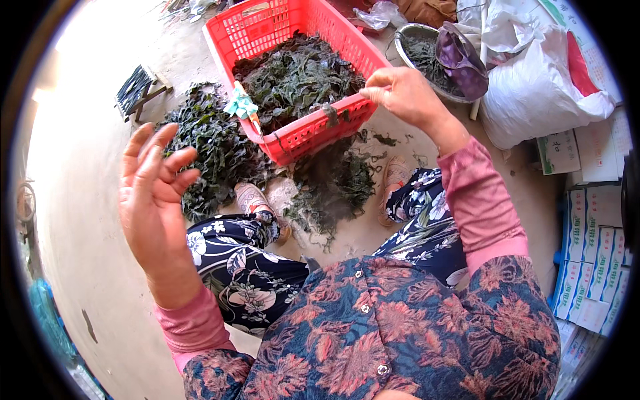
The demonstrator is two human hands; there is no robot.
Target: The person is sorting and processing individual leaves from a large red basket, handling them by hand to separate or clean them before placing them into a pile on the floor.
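A red plastic basket (343,37) stands in front of me, heaped with dark green, wet-looking seaweed (293,77). My right hand (410,100) is at the basket's near right rim, thumb and forefinger pinched together; whatever may be between them is too small to make out. Raised left of the basket, my left hand (152,190) has its fingers loosely spread and holds nothing. Below it a large pile of seaweed (207,150) lies on the floor. A smaller clump (337,180) lies between my feet. Tied to the basket's left corner is a pale green cloth strip (241,103).
A small folding stool (141,92) stands at the far left. Back right are a round tub (427,59) with dark strands, a purple bag (461,60) on its rim and a full white sack (543,90). Stacked cartons (590,257) line the right side.
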